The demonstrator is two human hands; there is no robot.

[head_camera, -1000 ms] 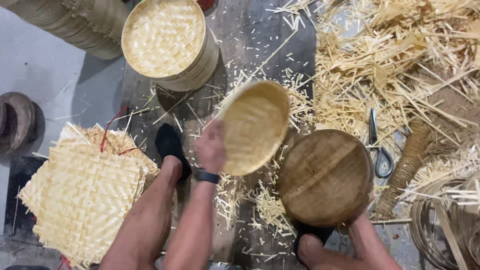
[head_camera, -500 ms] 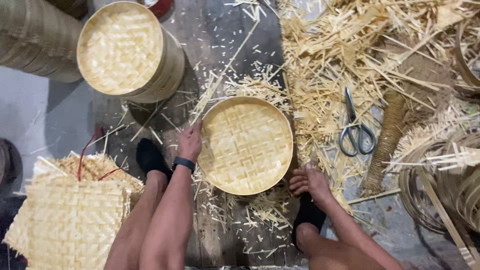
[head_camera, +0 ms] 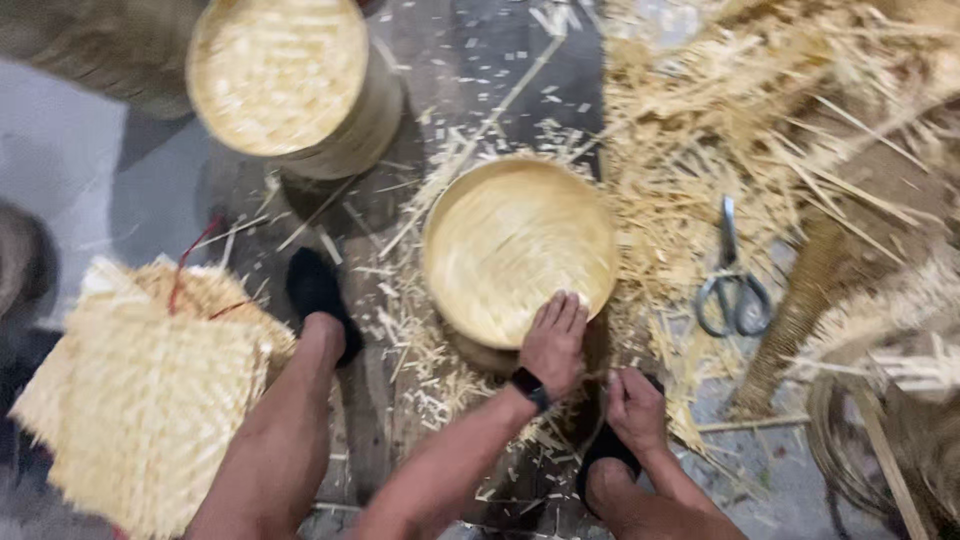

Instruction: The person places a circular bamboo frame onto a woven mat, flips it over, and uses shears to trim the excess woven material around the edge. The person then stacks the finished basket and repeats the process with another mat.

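Tray: round woven bamboo tray, lying on the floor between the person's feet.
Left hand: left hand, fingers flat and spread on the tray's near rim.
Right hand: right hand, loosely curled, empty, just beside the tray.
Surroundings: scissors among bamboo shavings; stacked woven mats; tall basket stack.

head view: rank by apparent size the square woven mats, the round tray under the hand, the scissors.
1. square woven mats, though nearer the camera, so unsure
2. round tray, left hand on its rim
3. scissors, clearly smallest
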